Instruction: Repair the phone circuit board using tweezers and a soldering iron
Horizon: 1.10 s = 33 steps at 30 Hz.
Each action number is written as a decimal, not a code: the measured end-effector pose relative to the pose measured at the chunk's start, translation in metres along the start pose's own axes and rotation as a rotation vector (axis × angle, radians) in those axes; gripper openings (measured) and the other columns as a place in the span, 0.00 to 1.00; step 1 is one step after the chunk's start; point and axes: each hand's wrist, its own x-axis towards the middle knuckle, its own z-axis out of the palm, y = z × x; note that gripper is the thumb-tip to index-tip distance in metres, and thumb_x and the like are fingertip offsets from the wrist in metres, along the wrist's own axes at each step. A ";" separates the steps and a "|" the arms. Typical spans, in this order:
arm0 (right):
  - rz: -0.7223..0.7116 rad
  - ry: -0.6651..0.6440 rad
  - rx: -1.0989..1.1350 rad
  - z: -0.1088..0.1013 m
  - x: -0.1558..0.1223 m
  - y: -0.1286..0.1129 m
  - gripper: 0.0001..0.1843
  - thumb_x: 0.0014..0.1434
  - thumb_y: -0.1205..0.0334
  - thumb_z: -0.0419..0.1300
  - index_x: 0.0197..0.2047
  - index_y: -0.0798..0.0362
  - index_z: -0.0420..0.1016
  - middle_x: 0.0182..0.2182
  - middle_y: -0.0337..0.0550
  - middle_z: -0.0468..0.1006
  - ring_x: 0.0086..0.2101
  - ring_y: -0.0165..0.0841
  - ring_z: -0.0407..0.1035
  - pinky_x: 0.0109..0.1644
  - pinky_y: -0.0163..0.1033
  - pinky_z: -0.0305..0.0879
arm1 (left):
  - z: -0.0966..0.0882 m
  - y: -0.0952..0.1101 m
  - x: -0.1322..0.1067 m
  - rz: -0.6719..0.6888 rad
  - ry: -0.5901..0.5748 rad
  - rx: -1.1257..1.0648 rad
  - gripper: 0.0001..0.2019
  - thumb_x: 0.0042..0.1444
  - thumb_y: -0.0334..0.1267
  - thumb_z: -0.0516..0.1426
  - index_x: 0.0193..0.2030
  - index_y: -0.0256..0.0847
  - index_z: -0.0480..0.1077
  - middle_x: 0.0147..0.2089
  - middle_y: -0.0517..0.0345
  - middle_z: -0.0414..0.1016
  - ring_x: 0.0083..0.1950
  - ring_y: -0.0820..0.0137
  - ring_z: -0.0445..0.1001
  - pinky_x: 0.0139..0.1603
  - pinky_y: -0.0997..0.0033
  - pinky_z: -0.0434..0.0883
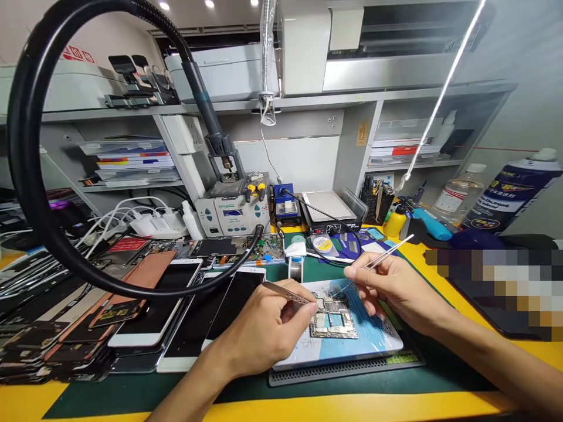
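Note:
A phone circuit board (324,332) lies on a blue-and-white flat pad (373,337). My left hand (268,322) is closed in a pinch around metal tweezers with small holes along the side (284,291); its fingertips are at the board's left edge, and the tweezers' tips are hidden behind them. On the other side, my right hand (387,287) pinches slim silver tweezers (393,250). Their tips point down and left toward the board's upper edge; I cannot tell whether they touch it.
A thick black hose (29,146) loops across the left side. Phones (153,305) and stacked phone parts (79,310) crowd the left. A solder spool (296,268) and a hot-air station (229,211) stand behind. At right are a spray can (505,193) and bottle (457,193).

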 end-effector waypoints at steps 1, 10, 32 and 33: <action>-0.005 0.005 -0.008 0.001 0.000 0.000 0.25 0.50 0.46 0.79 0.30 0.51 0.71 0.17 0.34 0.75 0.15 0.30 0.69 0.14 0.28 0.60 | 0.000 0.001 0.000 0.009 0.006 -0.001 0.10 0.68 0.35 0.57 0.39 0.39 0.80 0.38 0.61 0.80 0.33 0.76 0.70 0.33 0.74 0.64; -0.009 0.043 -0.095 0.008 0.001 0.003 0.30 0.53 0.37 0.75 0.30 0.49 0.64 0.17 0.34 0.76 0.13 0.29 0.69 0.13 0.28 0.61 | -0.002 0.003 0.000 0.047 -0.007 -0.008 0.11 0.68 0.35 0.56 0.39 0.37 0.80 0.35 0.59 0.79 0.34 0.74 0.71 0.34 0.74 0.65; 0.068 -0.007 -0.094 0.003 0.009 -0.002 0.27 0.55 0.36 0.73 0.30 0.52 0.73 0.16 0.35 0.74 0.14 0.29 0.67 0.14 0.29 0.58 | -0.007 0.002 -0.002 -0.056 0.064 -0.147 0.13 0.65 0.40 0.57 0.37 0.33 0.79 0.31 0.53 0.76 0.30 0.71 0.67 0.28 0.72 0.63; 0.060 -0.010 -0.116 0.003 0.008 -0.002 0.28 0.54 0.35 0.73 0.30 0.52 0.74 0.16 0.36 0.74 0.14 0.29 0.68 0.14 0.29 0.59 | -0.007 0.002 -0.001 -0.023 0.077 -0.138 0.12 0.65 0.38 0.57 0.36 0.33 0.79 0.32 0.53 0.77 0.30 0.72 0.68 0.29 0.72 0.64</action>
